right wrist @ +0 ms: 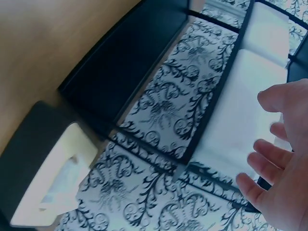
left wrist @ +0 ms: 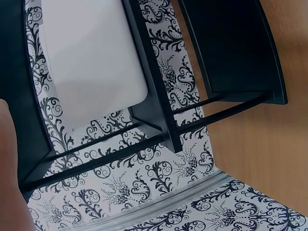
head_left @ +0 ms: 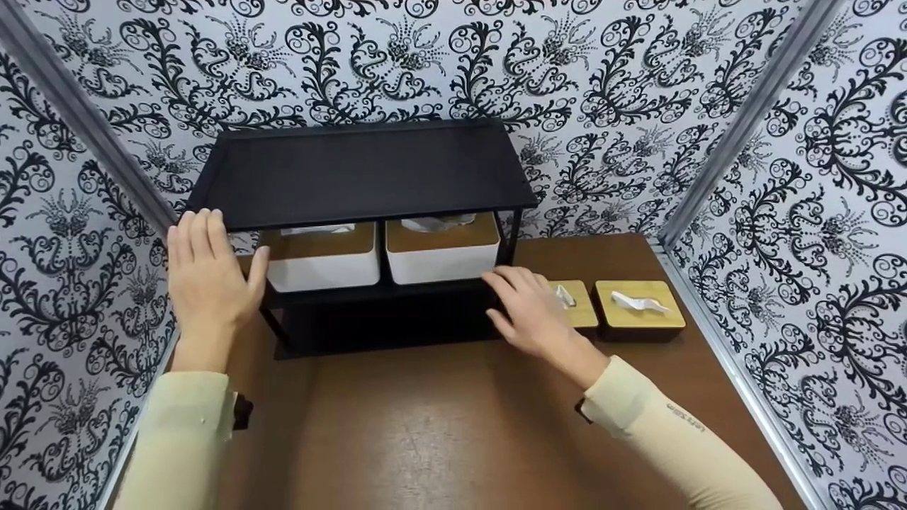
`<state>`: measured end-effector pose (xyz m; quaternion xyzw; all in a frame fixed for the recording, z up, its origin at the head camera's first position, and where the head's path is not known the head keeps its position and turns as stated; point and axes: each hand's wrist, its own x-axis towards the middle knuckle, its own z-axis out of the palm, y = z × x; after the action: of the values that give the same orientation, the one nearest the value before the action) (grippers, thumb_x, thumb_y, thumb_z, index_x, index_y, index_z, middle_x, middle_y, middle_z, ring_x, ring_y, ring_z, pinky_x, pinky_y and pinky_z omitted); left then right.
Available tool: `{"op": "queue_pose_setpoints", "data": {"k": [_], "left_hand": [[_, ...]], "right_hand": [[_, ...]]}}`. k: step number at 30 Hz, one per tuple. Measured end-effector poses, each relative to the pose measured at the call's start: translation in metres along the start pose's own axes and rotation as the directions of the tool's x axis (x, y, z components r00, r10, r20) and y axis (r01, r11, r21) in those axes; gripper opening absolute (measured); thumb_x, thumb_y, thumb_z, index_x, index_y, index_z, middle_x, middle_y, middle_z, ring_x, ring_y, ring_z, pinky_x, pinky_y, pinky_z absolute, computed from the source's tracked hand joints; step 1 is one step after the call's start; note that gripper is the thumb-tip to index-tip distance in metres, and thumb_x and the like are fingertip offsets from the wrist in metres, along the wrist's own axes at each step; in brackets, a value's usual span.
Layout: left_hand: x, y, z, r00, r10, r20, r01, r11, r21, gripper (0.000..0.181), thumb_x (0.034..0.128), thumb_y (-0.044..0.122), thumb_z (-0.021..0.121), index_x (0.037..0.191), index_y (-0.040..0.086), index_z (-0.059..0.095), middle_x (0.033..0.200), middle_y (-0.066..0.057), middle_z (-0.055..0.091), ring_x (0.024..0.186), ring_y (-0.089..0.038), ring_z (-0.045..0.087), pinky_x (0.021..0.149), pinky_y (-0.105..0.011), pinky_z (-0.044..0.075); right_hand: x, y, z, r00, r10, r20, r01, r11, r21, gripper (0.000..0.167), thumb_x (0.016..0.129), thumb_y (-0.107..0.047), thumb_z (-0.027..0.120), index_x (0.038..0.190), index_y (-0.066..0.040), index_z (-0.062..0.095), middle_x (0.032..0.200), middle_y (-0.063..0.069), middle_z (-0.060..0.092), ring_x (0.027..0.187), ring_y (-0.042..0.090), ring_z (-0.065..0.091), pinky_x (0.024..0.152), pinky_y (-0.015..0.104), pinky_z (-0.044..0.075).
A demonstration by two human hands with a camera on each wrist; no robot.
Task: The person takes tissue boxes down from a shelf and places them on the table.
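Black rack on the desk, two white tissue boxes abreast inside, presumably to share its width; left hand, fingers straight, at a top corner, apparently to steady it; right hand loosely spread, empty, near them

black rectangular shelf rack looks smooth and pretty matt, can't tell if it's painted wood or metal. white round-cornered boxes look like smooth plastic, with brown wood-look lids. small dark-sided boxes have pale wood-look tops and thin, creased white paper tissues. brown wood-look tabletop has a soft sheen plus some scuffs, grey corner strips seem like dull metal
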<state>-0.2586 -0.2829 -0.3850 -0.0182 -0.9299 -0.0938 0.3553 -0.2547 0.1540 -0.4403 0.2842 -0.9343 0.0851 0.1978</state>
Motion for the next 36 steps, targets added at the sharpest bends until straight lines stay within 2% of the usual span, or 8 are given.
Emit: {"op": "queue_pose_setpoints", "data": {"k": [5, 8, 17, 23, 27, 30, 36], "left_hand": [[0.0, -0.001, -0.001, 1.0, -0.001, 0.003, 0.001, 1.0, 0.004, 0.076, 0.0943, 0.047, 0.047, 0.146, -0.004, 0.026, 0.148, -0.027, 0.034, 0.142, -0.041, 0.026, 0.125, -0.047, 0.01], [0.0, -0.001, -0.002, 1.0, -0.004, 0.01, 0.004, 1.0, 0.008, 0.076, 0.0943, 0.048, 0.046, 0.147, -0.004, 0.026, 0.148, -0.027, 0.033, 0.142, -0.041, 0.026, 0.126, -0.046, 0.01], [0.001, -0.002, -0.004, 1.0, -0.013, 0.018, 0.013, 1.0, 0.012, 0.077, 0.094, 0.046, 0.049, 0.147, -0.004, 0.025, 0.148, -0.028, 0.032, 0.143, -0.041, 0.025, 0.126, -0.044, 0.007], [0.0, -0.001, -0.002, 1.0, -0.014, 0.006, 0.014, 1.0, 0.011, 0.076, 0.0934, 0.045, 0.05, 0.146, -0.004, 0.026, 0.148, -0.028, 0.033, 0.143, -0.041, 0.025, 0.126, -0.046, 0.009], [-0.001, 0.0, -0.001, 1.0, -0.012, 0.011, 0.012, 1.0, 0.008, 0.077, 0.0932, 0.044, 0.051, 0.147, -0.004, 0.025, 0.148, -0.028, 0.032, 0.143, -0.041, 0.025, 0.126, -0.046, 0.008], [-0.001, 0.0, -0.001, 1.0, -0.008, 0.005, 0.008, 1.0, 0.004, 0.077, 0.0931, 0.044, 0.051, 0.147, -0.004, 0.025, 0.148, -0.028, 0.032, 0.143, -0.041, 0.025, 0.126, -0.044, 0.007], [-0.001, 0.001, 0.003, 0.998, 0.026, -0.056, -0.026, 1.0, 0.003, 0.075, 0.0935, 0.046, 0.047, 0.144, -0.006, 0.029, 0.145, -0.029, 0.036, 0.141, -0.042, 0.029, 0.126, -0.046, 0.01]], "right_hand": [[0.015, -0.011, 0.002, 0.998, -0.03, -0.061, 0.027, 0.998, -0.051, 0.061, 0.085, -0.032, 0.066, 0.14, -0.013, 0.049, 0.14, 0.01, 0.052, 0.128, 0.031, 0.048, 0.105, 0.05, 0.041], [0.026, -0.015, 0.004, 0.998, -0.017, -0.06, 0.012, 0.996, -0.083, 0.067, 0.083, -0.036, 0.067, 0.143, -0.014, 0.045, 0.144, 0.009, 0.048, 0.131, 0.031, 0.045, 0.11, 0.051, 0.036], [0.061, -0.019, 0.005, 0.993, 0.104, 0.05, -0.095, 0.984, -0.153, 0.082, 0.084, -0.051, 0.066, 0.15, -0.013, 0.035, 0.154, 0.008, 0.038, 0.14, 0.03, 0.036, 0.113, 0.054, 0.031], [0.084, -0.017, 0.006, 0.969, 0.206, 0.14, -0.182, 0.969, -0.169, 0.091, 0.085, -0.058, 0.062, 0.155, -0.014, 0.025, 0.159, 0.007, 0.027, 0.148, 0.029, 0.024, 0.117, 0.057, 0.026], [0.094, -0.013, 0.005, 0.95, 0.26, 0.175, -0.23, 0.958, -0.173, 0.096, 0.085, -0.063, 0.06, 0.155, -0.01, 0.023, 0.16, 0.01, 0.027, 0.148, 0.031, 0.025, 0.119, 0.056, 0.025], [0.099, -0.011, 0.005, 0.938, 0.277, 0.211, -0.247, 0.956, -0.155, 0.098, 0.085, -0.066, 0.057, 0.155, -0.009, 0.021, 0.16, 0.012, 0.026, 0.148, 0.033, 0.024, 0.119, 0.057, 0.024], [0.108, -0.011, 0.006, 0.923, 0.287, 0.257, -0.271, 0.958, -0.097, 0.103, 0.082, -0.071, 0.057, 0.157, -0.013, 0.016, 0.163, 0.01, 0.018, 0.151, 0.032, 0.016, 0.122, 0.056, 0.013]]}}
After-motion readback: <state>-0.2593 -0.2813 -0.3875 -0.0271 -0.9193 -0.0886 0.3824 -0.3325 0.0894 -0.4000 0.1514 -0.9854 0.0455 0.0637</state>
